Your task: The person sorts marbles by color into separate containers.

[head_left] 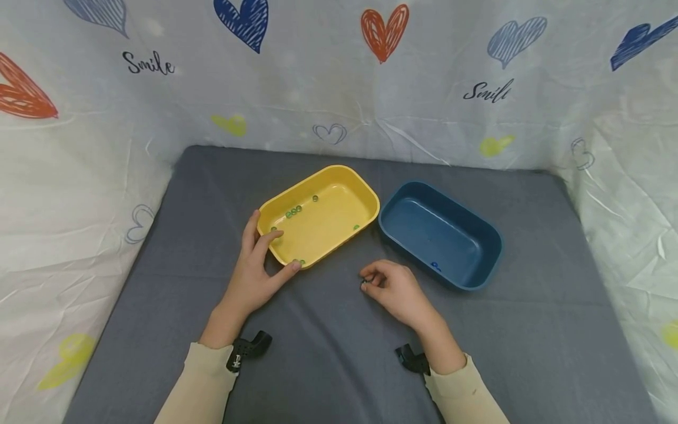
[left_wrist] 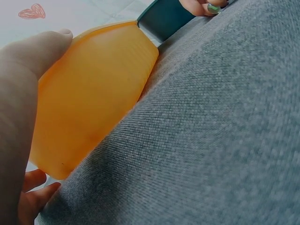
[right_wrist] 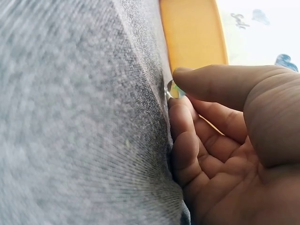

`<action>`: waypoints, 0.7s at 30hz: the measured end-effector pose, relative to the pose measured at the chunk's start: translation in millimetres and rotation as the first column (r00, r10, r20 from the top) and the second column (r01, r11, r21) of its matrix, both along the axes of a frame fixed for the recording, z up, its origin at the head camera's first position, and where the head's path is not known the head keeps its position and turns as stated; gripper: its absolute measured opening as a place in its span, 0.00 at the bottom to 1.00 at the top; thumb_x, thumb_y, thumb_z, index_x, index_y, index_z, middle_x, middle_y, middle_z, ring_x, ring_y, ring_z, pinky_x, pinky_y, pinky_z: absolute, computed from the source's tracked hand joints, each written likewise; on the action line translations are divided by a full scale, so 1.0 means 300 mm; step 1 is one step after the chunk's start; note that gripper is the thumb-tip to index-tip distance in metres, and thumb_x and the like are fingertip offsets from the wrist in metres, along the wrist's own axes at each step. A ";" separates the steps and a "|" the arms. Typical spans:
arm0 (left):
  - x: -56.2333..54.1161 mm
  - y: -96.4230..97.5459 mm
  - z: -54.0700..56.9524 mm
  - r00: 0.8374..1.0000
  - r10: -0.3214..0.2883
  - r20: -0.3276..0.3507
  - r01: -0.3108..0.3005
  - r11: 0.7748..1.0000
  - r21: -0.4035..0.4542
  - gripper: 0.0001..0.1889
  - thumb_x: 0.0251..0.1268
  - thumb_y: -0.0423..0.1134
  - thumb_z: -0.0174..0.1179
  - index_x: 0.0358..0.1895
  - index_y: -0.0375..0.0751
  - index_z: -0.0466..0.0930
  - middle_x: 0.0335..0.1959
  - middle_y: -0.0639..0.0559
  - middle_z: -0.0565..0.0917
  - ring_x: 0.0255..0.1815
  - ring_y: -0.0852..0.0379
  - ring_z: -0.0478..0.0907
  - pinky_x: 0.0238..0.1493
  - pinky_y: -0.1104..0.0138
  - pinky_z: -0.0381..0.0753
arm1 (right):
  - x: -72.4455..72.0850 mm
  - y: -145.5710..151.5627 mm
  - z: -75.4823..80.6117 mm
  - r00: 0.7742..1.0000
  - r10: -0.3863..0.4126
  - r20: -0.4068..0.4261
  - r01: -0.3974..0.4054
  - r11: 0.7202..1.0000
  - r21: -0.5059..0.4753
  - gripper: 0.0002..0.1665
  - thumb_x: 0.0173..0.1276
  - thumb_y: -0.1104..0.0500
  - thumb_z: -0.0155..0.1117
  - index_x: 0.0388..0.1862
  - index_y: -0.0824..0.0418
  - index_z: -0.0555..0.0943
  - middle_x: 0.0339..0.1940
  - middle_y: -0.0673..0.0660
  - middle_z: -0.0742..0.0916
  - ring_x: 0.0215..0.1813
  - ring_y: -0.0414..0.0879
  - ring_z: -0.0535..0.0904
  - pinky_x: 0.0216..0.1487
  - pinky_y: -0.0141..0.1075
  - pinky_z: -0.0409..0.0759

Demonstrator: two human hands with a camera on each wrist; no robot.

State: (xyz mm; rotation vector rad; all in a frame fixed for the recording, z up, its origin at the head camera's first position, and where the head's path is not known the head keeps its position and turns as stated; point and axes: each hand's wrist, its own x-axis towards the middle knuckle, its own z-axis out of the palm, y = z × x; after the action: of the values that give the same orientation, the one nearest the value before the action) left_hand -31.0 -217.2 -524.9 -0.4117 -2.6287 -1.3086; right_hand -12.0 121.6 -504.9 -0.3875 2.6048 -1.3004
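Note:
A yellow tray [head_left: 323,235] lies on the cloth, with several green glass marbles [head_left: 299,208] scattered inside. My left hand [head_left: 253,277] grips its near left corner, thumb on the near rim and fingers round the left end. In the left wrist view the tray's outer wall [left_wrist: 93,93] fills the space beside the thumb. To the right of the tray, my right hand [head_left: 398,293] pinches a clear glass marble [right_wrist: 174,90] between thumb and fingertips, low over the cloth. A blue tray [head_left: 439,235] stands beyond that hand, holding a few blue marbles [head_left: 435,266].
Grey cloth [head_left: 318,353] covers the table under both trays, which sit almost touching. Behind and at the sides hangs a pale curtain [head_left: 307,76] printed with hearts. Each wrist wears a black strap device [head_left: 249,348].

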 end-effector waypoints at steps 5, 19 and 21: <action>-0.001 0.001 0.003 1.000 0.002 -0.005 -0.002 1.000 -0.002 0.38 0.66 0.50 0.80 0.75 0.42 0.77 0.92 0.46 0.40 0.90 0.39 0.49 0.78 0.36 0.64 | -0.004 -0.001 0.004 1.000 -0.001 0.004 0.001 1.000 -0.001 0.09 0.73 0.62 0.77 0.51 0.57 0.91 0.40 0.47 0.88 0.39 0.41 0.82 0.40 0.39 0.82; 0.002 0.002 0.001 1.000 -0.001 -0.015 0.001 1.000 0.000 0.38 0.66 0.50 0.80 0.74 0.39 0.77 0.92 0.49 0.39 0.89 0.38 0.50 0.76 0.35 0.65 | -0.017 -0.008 0.029 0.999 -0.035 -0.036 0.035 0.999 0.009 0.09 0.72 0.64 0.78 0.49 0.59 0.92 0.40 0.48 0.89 0.38 0.42 0.82 0.39 0.39 0.83; 0.001 0.003 0.002 1.000 -0.003 -0.014 0.003 1.000 -0.002 0.38 0.66 0.50 0.80 0.74 0.39 0.76 0.92 0.49 0.39 0.89 0.38 0.49 0.77 0.35 0.65 | -0.019 -0.008 0.036 0.997 -0.045 -0.056 0.045 0.999 0.008 0.09 0.72 0.64 0.78 0.49 0.59 0.92 0.40 0.48 0.89 0.38 0.42 0.82 0.39 0.39 0.83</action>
State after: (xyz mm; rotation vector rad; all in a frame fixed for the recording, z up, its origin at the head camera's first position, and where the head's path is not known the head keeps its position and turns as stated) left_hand -30.6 -216.4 -524.4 -0.4241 -2.6191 -1.2987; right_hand -17.6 119.1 -494.1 -0.3705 2.6790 -1.3100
